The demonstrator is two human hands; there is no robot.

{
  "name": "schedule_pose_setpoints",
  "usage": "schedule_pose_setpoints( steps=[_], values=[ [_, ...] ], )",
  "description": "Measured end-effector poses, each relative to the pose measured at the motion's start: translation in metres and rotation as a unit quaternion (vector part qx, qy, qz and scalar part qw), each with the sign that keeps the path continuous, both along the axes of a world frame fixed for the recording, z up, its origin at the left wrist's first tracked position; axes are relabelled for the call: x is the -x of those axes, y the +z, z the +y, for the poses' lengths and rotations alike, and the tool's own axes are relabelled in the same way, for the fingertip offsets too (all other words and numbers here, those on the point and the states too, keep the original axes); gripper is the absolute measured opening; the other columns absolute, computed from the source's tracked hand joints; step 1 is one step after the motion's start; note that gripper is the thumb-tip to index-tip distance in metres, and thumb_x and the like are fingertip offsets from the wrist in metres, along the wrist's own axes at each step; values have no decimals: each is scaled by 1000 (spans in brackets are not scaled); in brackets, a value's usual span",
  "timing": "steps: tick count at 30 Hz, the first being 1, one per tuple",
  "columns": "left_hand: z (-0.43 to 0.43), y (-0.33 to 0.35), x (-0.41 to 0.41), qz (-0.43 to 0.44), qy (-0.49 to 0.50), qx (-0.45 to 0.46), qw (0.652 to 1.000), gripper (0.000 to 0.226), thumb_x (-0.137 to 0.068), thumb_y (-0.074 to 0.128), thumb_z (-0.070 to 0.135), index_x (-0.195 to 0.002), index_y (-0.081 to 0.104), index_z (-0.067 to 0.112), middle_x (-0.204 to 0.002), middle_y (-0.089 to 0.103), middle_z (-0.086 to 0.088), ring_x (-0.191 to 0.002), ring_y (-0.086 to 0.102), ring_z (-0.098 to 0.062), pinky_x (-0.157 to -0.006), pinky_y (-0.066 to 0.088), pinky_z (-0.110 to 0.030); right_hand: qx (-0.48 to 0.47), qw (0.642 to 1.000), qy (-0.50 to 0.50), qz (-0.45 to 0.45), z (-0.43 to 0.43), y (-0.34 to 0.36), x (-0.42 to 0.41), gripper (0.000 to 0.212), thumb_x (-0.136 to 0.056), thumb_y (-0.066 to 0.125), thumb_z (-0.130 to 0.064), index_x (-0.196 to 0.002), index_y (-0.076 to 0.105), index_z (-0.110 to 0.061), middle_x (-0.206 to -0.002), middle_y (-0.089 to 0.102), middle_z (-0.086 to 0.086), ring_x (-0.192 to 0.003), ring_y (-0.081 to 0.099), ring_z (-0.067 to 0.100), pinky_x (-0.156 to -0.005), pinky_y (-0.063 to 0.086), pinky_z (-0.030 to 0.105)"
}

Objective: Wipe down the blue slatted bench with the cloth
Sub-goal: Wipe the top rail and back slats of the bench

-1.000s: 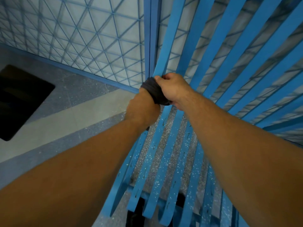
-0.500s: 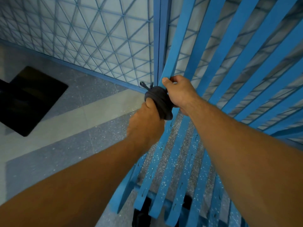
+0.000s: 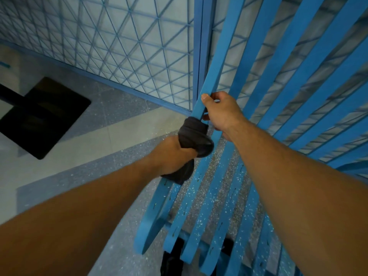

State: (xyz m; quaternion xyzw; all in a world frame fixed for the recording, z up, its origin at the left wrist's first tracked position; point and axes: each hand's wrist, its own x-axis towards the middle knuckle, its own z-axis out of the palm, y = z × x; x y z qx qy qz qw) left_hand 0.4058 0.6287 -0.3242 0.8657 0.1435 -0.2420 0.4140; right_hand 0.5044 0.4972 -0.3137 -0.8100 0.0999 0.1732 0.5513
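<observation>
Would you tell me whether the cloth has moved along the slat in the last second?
Yes. The cloth, gripped by the left hand, has slid down the outermost slat toward the person, away from the base of the fence post.

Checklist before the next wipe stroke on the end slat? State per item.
1. Left hand grips the cloth: ok.
2. Cloth wrapped round the outermost slat: ok.
3. Right hand steadies that slat, gripping it just above the cloth: ok.
4. Room for an upward stroke: not ok, the right hand sits in the way.
5. Room for a downward stroke: ok, the visible slat below the cloth carries nothing down to its curved end.
6. Back face of the slat clean: cannot tell, hidden.
</observation>
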Motion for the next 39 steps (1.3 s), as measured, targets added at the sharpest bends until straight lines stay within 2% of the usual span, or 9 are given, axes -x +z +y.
schedule_pose_setpoints(
  steps=[2,7,12,15,21,23,27,33,39],
  values=[
    [-2,1,-7,8,-9,-63,998,16,-79,66,35,-81,55,23,-71,61,6,-57,57,-4,-43,38,-15,-4,1000,-10,-5,0,-1,0,31,-96,52,-44,-115,57,-21,-104,66,-2,-87,67,14,-61,48,26],
    [-34,-6,18,-224,26,-225,948,28,-83,57,24,-105,40,19,-76,52,5,-58,51,-11,-45,41,-23,13,999,-35,-38,4,-2,8,34,-96,51,-48,-109,60,-18,-97,65,-3,-86,65,13,-69,54,30],
    [4,2,21,-1,6,32,999,14,-83,66,33,-85,59,20,-75,67,1,-70,66,-18,-60,54,-27,-21,999,-30,9,8,-1,39,36,-93,49,-56,-96,63,-23,-90,66,-6,-83,62,10,-64,48,25],
    [9,4,23,59,18,72,995,17,-84,65,34,-86,66,17,-80,71,-7,-74,69,-22,-75,58,-40,-56,997,14,59,4,-5,65,35,-92,52,-54,-104,64,-23,-98,66,-6,-91,62,10,-73,52,29],
    [-22,-7,52,-182,33,-207,961,24,-92,50,35,-106,46,16,-81,61,-3,-66,61,-22,-59,56,-40,-61,994,1,86,11,-5,68,25,-91,59,-45,-106,63,-25,-93,63,-12,-81,57,3,-56,41,21],
    [-13,-9,63,-174,43,-142,973,23,-91,53,38,-104,46,20,-77,61,1,-63,61,-15,-57,55,-34,-51,995,2,88,12,-5,68,26,-91,60,-45,-106,64,-25,-93,63,-11,-80,57,3,-54,38,21],
    [16,1,52,5,-7,46,999,16,-89,60,38,-82,58,24,-67,64,5,-58,62,-11,-49,49,-18,-39,995,-3,96,17,0,68,32,-88,65,-41,-112,65,-20,-98,66,-6,-86,62,9,-65,52,26],
    [-13,-5,82,-186,34,-193,963,24,-91,46,46,-96,42,23,-67,52,9,-55,54,-9,-48,47,-28,-24,993,-6,114,21,7,65,36,-86,68,-37,-113,64,-14,-96,66,-5,-85,62,12,-59,43,23],
    [19,-2,80,-27,15,71,997,21,-91,57,43,-83,60,23,-65,66,1,-52,60,-2,-53,50,-22,-1,999,-24,37,35,-6,97,44,-88,63,-48,-119,57,-17,-100,62,-6,-74,53,-1,-54,38,13]
  ],
)
